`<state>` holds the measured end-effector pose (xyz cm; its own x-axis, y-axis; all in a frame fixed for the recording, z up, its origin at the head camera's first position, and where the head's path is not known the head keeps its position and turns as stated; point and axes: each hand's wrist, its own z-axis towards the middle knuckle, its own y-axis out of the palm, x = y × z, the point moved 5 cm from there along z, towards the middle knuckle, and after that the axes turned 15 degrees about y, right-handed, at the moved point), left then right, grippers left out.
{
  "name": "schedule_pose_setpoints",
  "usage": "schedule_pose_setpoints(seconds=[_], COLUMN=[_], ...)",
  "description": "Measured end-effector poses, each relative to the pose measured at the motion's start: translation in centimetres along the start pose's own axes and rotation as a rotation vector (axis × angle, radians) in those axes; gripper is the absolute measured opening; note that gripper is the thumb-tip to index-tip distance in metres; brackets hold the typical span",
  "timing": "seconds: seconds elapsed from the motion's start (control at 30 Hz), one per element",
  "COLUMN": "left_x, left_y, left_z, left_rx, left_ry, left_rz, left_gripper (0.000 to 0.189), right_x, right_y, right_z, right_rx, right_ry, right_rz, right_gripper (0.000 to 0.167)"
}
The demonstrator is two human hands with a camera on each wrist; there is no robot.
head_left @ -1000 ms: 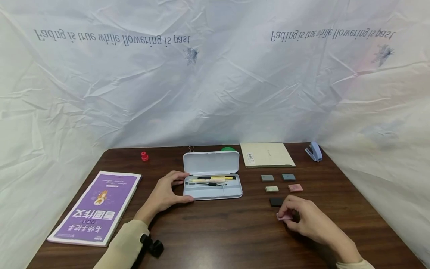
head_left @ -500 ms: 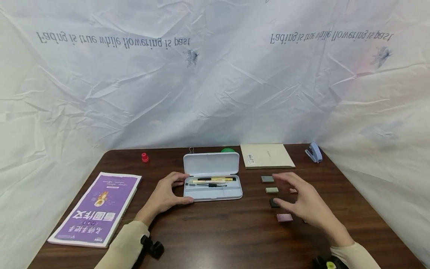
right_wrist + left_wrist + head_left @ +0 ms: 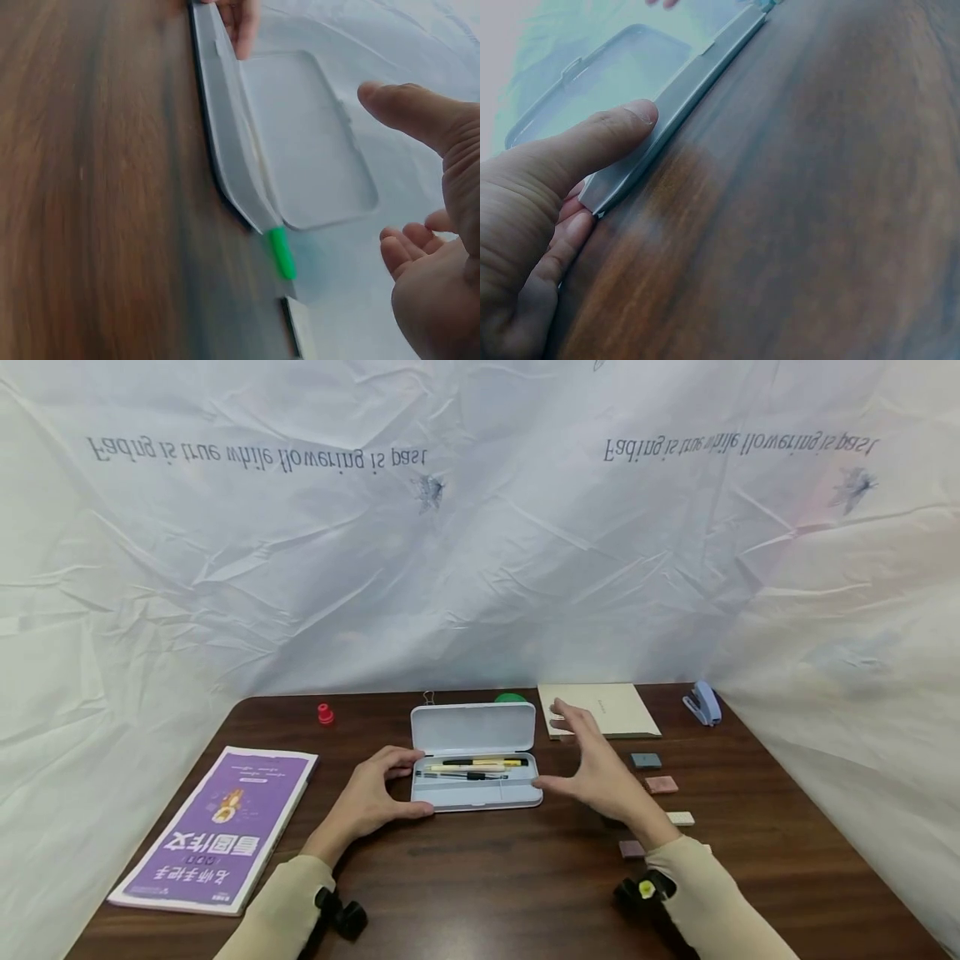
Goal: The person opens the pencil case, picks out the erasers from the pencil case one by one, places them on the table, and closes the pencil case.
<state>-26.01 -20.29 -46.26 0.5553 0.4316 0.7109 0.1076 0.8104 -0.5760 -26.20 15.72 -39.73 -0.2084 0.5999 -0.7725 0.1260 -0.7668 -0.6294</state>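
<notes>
A white pencil case [image 3: 457,795] lies with its lid [image 3: 474,728] raised. Several pens [image 3: 468,768] are in its back compartment. My left hand [image 3: 372,793] holds the left end, thumb [image 3: 626,129] on the front edge and fingers around the back corner. At the other end, my right hand [image 3: 603,781] is spread with nothing in it, thumb [image 3: 553,785] right by the case's front right side. Small erasers lie under and beyond the right forearm: a blue-grey one [image 3: 646,761], a pink one [image 3: 661,785], a white one [image 3: 681,818] and a mauve one [image 3: 632,849], partly covered.
On the left lies a purple book [image 3: 217,827]. A red stamp-like piece [image 3: 325,714] stands behind it. Along the back are a binder clip [image 3: 428,697], a green round thing [image 3: 510,697], a cream notebook [image 3: 615,714] and a blue stapler [image 3: 703,703]. White sheeting [image 3: 480,568] hangs behind the table.
My right hand has let go of the mauve eraser, leaving it on the table, and has moved left and away from me to the case's right end. My left hand has stayed in place.
</notes>
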Motion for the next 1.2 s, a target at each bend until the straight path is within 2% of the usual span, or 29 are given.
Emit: schedule_pose_setpoints(seconds=[0.17,0.3,0.43,0.57,0.67,0.73,0.97,1.2], left_x=[0.0,-0.1,0.0,0.1,0.2,0.1,0.0,0.1], left_y=[0.0,0.0,0.0,-0.1,0.0,-0.1,-0.1,0.0], left_z=[-0.1,-0.1,0.0,0.0,0.1,0.1,0.0,0.0], left_rx=[0.001,0.013,0.039,0.057,0.053,0.046,0.014,0.009], left_ry=[-0.004,-0.007,-0.015,-0.012,-0.003,-0.001,0.0,0.028], left_rz=[0.003,-0.005,-0.041,-0.077,-0.082,-0.068,-0.021,-0.01], left_gripper=[0.087,0.087,0.096,0.116,0.125,0.122,0.086,0.08], right_x=[0.8,1.5,1.8,2.0,2.1,2.1,1.8,1.8], right_y=[2.4,3.8,4.4,4.4,4.2,4.1,4.0,3.9], right_z=[0.9,0.9,1.0,1.1,1.0,0.9,0.8,0.6], right_rx=[-0.123,-0.209,-0.229,-0.213,-0.207,-0.201,-0.189,-0.204], right_ry=[0.046,0.04,0.041,0.074,0.081,0.078,0.032,0.06], right_rz=[0.024,0.067,0.069,0.059,0.041,0.021,-0.081,-0.135], right_gripper=[0.149,0.157,0.157,0.155,0.148,0.139,0.082,0.069])
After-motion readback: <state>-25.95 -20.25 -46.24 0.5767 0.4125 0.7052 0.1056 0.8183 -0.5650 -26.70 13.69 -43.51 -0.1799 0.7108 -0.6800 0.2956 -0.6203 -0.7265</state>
